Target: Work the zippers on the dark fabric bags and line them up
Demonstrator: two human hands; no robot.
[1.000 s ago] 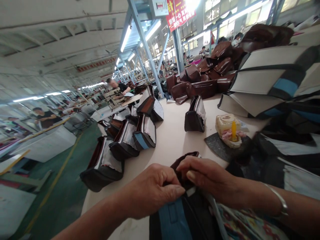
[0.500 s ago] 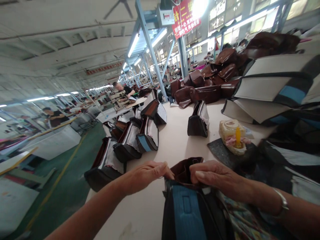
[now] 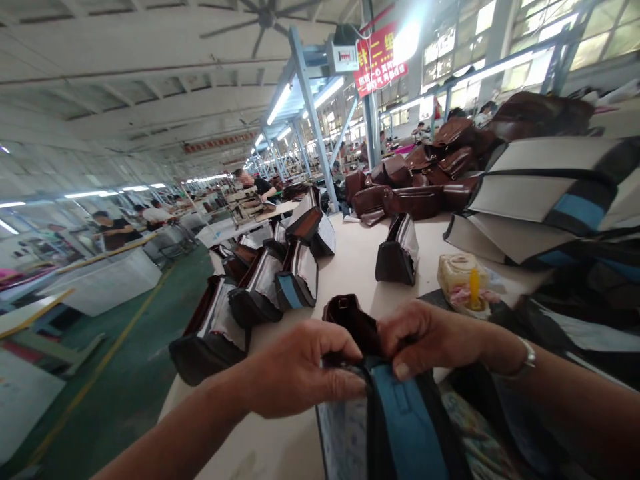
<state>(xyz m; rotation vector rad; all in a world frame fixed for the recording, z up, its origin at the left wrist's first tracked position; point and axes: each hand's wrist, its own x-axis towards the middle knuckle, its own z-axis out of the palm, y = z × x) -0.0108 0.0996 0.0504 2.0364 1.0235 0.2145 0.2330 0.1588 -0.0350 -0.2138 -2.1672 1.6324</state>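
Brown bag rim (image 3: 349,323) higher now; left hand (image 3: 300,368), right hand (image 3: 425,337) pinch it, grip closed.

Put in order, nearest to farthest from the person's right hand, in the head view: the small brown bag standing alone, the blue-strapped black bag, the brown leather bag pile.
From the right hand:
1. Blue-strapped black bag: touching, below the hand.
2. Small brown bag: upright, just ahead.
3. Brown leather bag pile: farther ahead.
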